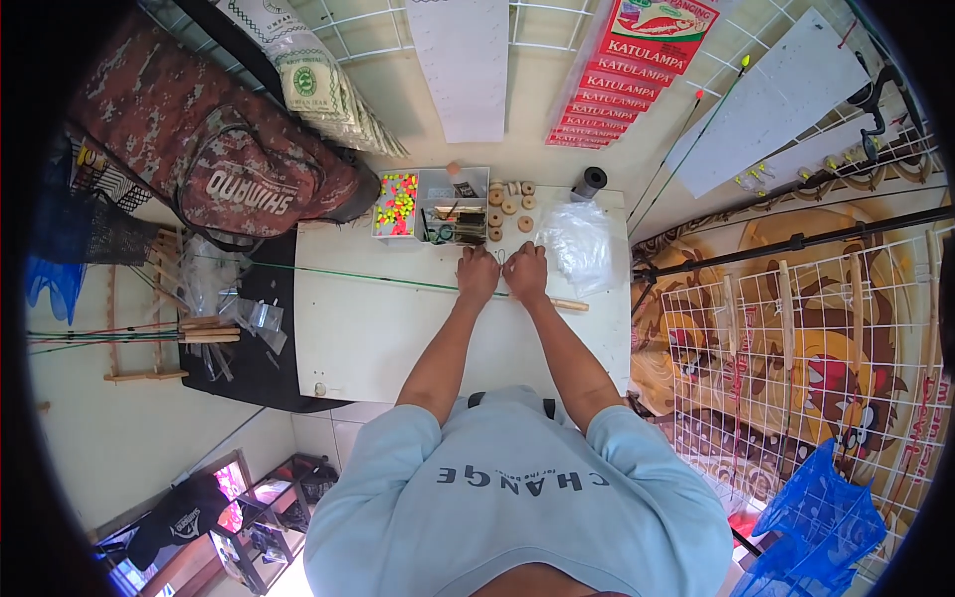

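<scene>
Over the white table (pixel 348 348), my left hand (pixel 478 274) and my right hand (pixel 525 272) are close together, fingers pinched. A thin looped line (pixel 501 257) shows between the fingertips, and each hand seems to grip one side of it. Under my wrists lies a slim green fishing rod (pixel 398 281), its pale wooden handle (pixel 569 304) to the right of my right wrist. Just beyond my hands stand several small tan spools (pixel 525 223). A grey compartment box (pixel 428 181) at the back holds bright pink and yellow beads (pixel 396 202) and small tools.
Clear plastic bags (pixel 577 249) lie right of my right hand, near a dark cylinder (pixel 589 183). A camouflage rod bag (pixel 239 149) leans at the left. More rods with wooden handles (pixel 209 330) stick out there. Red packets (pixel 617 90) hang on the back wall grid.
</scene>
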`<state>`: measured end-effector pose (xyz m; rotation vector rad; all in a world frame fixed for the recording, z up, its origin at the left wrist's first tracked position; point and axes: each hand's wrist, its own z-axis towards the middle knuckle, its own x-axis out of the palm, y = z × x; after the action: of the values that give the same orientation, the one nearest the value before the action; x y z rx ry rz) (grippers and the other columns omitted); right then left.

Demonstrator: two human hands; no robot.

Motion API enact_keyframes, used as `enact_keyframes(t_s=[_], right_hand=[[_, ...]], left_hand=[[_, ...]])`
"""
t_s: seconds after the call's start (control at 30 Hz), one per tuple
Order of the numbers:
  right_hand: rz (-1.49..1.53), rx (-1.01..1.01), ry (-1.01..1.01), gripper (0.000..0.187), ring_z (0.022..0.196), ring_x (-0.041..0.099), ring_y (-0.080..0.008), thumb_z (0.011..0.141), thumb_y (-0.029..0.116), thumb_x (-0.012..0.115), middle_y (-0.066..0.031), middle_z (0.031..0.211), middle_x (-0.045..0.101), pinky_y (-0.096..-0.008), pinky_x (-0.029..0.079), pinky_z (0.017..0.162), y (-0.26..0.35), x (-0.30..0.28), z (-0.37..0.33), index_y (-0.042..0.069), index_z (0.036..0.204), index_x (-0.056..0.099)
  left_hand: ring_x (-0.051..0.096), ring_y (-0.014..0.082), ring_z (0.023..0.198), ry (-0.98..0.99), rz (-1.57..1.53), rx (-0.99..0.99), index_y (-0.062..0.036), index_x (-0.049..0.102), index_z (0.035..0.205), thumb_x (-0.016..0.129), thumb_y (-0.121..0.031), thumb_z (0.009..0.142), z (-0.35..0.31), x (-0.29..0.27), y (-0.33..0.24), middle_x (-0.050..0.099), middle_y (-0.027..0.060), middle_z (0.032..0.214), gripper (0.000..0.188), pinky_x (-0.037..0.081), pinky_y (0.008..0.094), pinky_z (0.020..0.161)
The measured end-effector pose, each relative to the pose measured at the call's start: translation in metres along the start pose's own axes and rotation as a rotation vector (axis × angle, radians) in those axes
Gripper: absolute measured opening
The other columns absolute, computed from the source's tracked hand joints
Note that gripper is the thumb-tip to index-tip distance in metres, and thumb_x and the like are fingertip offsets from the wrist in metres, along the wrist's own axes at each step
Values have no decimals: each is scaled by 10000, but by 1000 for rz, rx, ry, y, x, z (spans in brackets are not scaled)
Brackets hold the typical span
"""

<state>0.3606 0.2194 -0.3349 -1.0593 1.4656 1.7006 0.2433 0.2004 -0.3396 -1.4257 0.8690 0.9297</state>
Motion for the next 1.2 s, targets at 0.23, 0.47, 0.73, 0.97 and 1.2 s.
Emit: enact_keyframes(t_s=[0.23,0.47,0.73,0.97,1.2], right_hand=[[111,-25,-34,78,980,472,-320,664,140,671,-108,958,564,-392,430,866,-10,-11,-4,74,694,699],[261,4,-63,91,1088,400,-326,673,165,710,-95,1105,554,-393,359,960,-20,-55,-29,110,745,725],[285,44,-87,105,1125,373,-329,666,186,704,-89,1138,544,-404,344,984,-29,-79,-61,113,740,721],[213,97,-1,123,1140,370,-333,672,204,719,-97,1170,544,-405,354,992,-38,-71,-71,113,754,727],[190,79,-5,138,1122,395,-344,672,214,710,-107,1139,564,-411,362,979,-43,-61,-74,103,752,725]], left_hand=[[487,326,1016,-2,-219,21,-91,678,768,673,-130,743,-8,-18,-5,588,106,1007,47,433,402,887],[430,326,1055,-78,-397,105,-101,681,790,700,-129,726,-27,-31,-27,577,73,1004,73,393,398,920],[372,321,1133,-21,-382,164,-126,687,764,713,-181,731,-47,-47,-49,538,39,1118,69,369,404,961],[364,338,1149,20,-358,146,-122,699,796,703,-188,725,-59,-38,-47,547,62,1156,97,363,403,976],[388,297,1151,36,-262,156,-145,687,798,694,-206,736,-59,-22,-39,541,22,1139,87,381,410,951]])
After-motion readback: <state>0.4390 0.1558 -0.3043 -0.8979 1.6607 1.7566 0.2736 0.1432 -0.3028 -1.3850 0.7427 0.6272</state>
